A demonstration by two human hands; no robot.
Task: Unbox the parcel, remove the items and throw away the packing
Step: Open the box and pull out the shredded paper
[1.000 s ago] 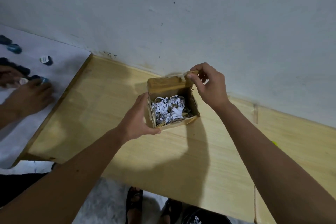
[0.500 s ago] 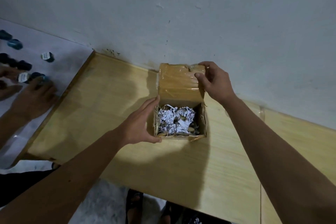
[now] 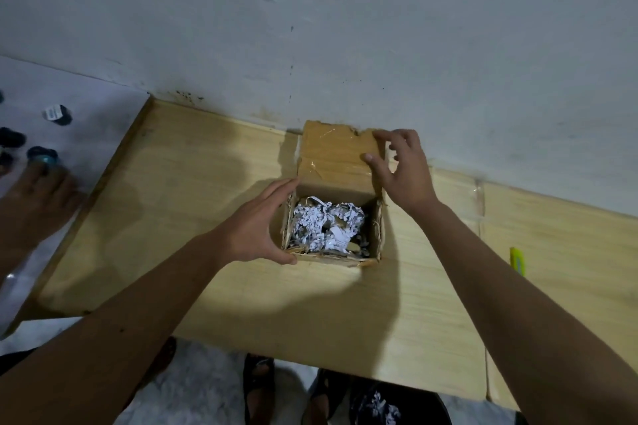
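Left hand [image 3: 257, 222] fingers extended, thumb spread; right hand [image 3: 402, 169] fingers spread, relaxed.

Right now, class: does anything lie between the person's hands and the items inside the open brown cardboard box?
Yes. White shredded paper packing fills the brown cardboard box, covering any items. The taped lid flap is folded back, clear.

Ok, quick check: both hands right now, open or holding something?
Left hand: open, relaxed fingers against the left wall of the cardboard box.
Right hand: open, fingers spread on the raised flap, holding it back.
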